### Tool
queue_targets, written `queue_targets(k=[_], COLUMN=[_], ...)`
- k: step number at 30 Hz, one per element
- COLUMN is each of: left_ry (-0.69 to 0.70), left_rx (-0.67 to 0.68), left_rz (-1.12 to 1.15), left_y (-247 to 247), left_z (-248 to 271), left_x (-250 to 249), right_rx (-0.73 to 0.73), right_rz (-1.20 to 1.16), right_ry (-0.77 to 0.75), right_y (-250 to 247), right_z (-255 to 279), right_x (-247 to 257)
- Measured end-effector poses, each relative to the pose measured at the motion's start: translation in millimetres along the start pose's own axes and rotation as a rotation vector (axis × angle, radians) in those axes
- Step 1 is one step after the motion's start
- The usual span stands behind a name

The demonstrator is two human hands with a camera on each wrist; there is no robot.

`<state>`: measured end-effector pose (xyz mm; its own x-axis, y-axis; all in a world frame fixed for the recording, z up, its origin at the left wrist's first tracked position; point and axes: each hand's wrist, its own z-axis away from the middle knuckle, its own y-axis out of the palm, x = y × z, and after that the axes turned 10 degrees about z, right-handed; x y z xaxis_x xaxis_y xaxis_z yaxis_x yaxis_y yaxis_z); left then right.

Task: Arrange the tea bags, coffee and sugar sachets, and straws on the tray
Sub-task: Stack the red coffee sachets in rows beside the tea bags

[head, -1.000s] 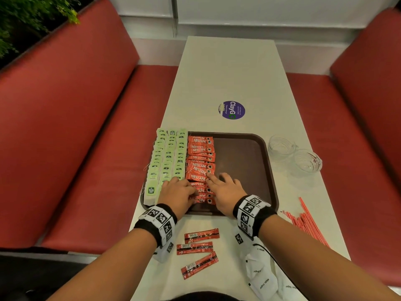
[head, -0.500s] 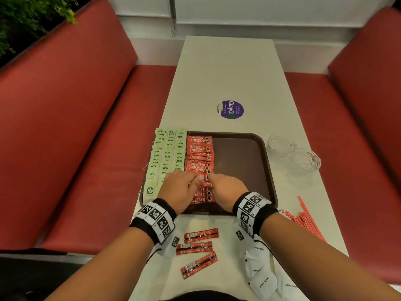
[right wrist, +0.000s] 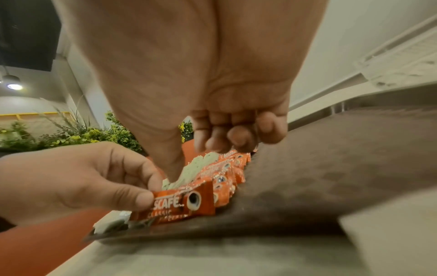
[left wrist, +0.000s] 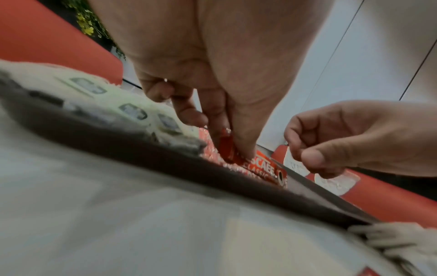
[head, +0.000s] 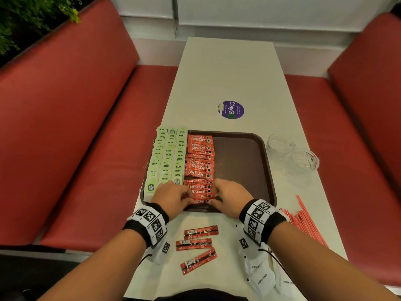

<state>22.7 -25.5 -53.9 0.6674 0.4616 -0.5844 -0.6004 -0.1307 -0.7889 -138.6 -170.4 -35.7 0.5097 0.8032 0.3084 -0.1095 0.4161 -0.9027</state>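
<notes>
A brown tray holds three columns of green tea bags on its left side. Beside them runs a column of red coffee sachets. Both hands are at the near end of that column. My left hand pinches the left end of the nearest coffee sachet between thumb and forefinger. My right hand is at the sachets' right ends, fingers curled and thumb pointing down onto the row. Nothing shows between its fingers. Red-striped straws lie on the table to the right. White sugar sachets lie under my right forearm.
Three dark red stick sachets lie on the table between my wrists. Two glass cups stand just right of the tray. A purple sticker is on the tabletop beyond it. Red benches flank the narrow table.
Half a second ago the fingertips of both hands met on the middle of the coffee column. They have drawn back to its near end and apart, and the left now pinches the nearest sachet.
</notes>
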Motion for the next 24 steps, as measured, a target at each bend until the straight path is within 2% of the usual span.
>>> queue_targets(k=[4, 9, 15, 19, 21, 24], left_ry=[0.019, 0.06, 0.025, 0.072, 0.112, 0.159], left_rx=[0.009, 0.014, -0.009, -0.052, -0.016, 0.125], left_rz=[-0.152, -0.293, -0.266, -0.192, -0.12, -0.112], left_y=[10.3, 10.7, 10.7, 10.3, 8.5, 6.4], left_z=[0.6, -6.4, -13.3, -3.3, 7.3, 27.3], left_x=[1.7, -3.9, -10.9, -14.5, -15.6, -11.2], right_rx=[0.142, 0.233, 0.298, 0.305, 0.309, 0.308], right_rz=[0.077, 0.145, 0.265, 0.259, 0.261, 0.272], right_ry=[-0.073, -0.141, -0.136, -0.108, -0.086, -0.071], right_y=[5.2, 16.2, 32.5, 32.7, 32.5, 28.8], right_z=[13.5, 23.2, 26.4, 31.5, 35.0, 39.9], right_x=[2.2, 11.6, 22.6, 25.1, 25.3, 22.5])
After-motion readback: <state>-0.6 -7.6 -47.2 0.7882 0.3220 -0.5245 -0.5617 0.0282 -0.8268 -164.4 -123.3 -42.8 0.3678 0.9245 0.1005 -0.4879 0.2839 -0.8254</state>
